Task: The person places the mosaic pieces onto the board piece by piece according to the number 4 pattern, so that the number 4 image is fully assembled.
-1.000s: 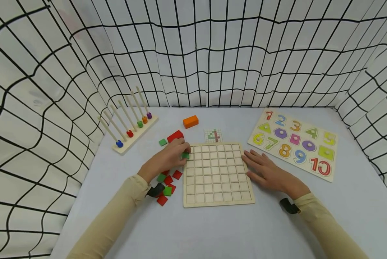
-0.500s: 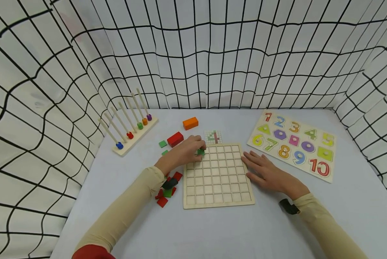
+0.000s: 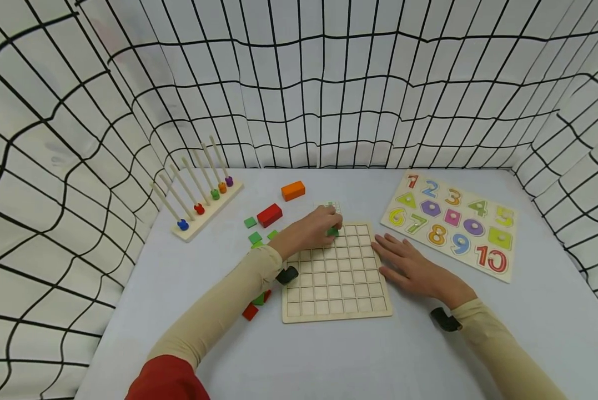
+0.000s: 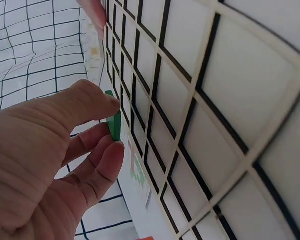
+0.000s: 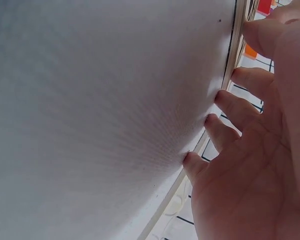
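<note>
1. Head view: the left hand [image 3: 312, 228] reaches over the wooden grid board [image 3: 338, 278], pinching a green tile [image 3: 332, 232] between thumb and fingers above the far row, near its middle.
2. The right hand [image 3: 411, 266] has its fingers stretched out with small gaps, the tips at the board's right edge.
3. White tabletop [image 3: 328, 355] runs from the board's near edge to the bottom of the view. A number puzzle [image 3: 481, 240] lies just past the right hand. Red tiles [image 3: 250, 312] and loose green tiles [image 3: 255, 238] lie left of the board, on either side of the left sleeve [image 3: 219, 311]. Past the far edge lies a printed card [image 3: 333, 205], partly covered by the left hand; a red block [image 3: 270, 215] and an orange block [image 3: 292, 190] lie to its left.
4. Left wrist view shows the green tile nearly edge-on, its longer visible side close to upright there. Whether it touches the board cannot be told.
5. The board's sides run away from the person; it looks roughly square, neither axis plainly longer.
</note>
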The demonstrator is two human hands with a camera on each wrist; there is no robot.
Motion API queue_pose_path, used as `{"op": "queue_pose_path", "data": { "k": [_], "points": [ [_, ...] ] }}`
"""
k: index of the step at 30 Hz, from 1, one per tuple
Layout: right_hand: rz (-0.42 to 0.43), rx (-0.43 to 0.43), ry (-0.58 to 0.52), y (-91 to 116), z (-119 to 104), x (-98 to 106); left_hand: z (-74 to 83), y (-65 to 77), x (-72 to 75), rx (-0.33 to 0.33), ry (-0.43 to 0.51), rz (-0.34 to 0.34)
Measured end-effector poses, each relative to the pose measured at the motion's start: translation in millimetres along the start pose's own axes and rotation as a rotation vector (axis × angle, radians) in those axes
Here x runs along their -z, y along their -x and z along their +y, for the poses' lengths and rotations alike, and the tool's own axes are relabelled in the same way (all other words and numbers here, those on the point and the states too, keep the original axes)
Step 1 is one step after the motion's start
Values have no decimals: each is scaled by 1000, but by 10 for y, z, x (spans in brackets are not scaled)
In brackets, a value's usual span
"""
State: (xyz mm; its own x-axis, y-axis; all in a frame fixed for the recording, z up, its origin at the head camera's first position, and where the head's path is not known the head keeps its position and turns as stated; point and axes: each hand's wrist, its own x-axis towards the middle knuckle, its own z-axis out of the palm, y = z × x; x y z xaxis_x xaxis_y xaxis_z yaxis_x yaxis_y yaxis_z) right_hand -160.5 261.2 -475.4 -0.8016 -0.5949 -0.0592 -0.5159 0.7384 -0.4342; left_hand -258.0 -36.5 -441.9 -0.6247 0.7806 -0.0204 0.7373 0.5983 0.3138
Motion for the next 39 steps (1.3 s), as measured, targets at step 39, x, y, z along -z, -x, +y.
{"op": "queue_pose_path", "data": {
  "k": [39],
  "points": [
    [9, 0, 0, -6, -1, -19, 31, -154, -28, 41, 19, -39]
  ]
}}
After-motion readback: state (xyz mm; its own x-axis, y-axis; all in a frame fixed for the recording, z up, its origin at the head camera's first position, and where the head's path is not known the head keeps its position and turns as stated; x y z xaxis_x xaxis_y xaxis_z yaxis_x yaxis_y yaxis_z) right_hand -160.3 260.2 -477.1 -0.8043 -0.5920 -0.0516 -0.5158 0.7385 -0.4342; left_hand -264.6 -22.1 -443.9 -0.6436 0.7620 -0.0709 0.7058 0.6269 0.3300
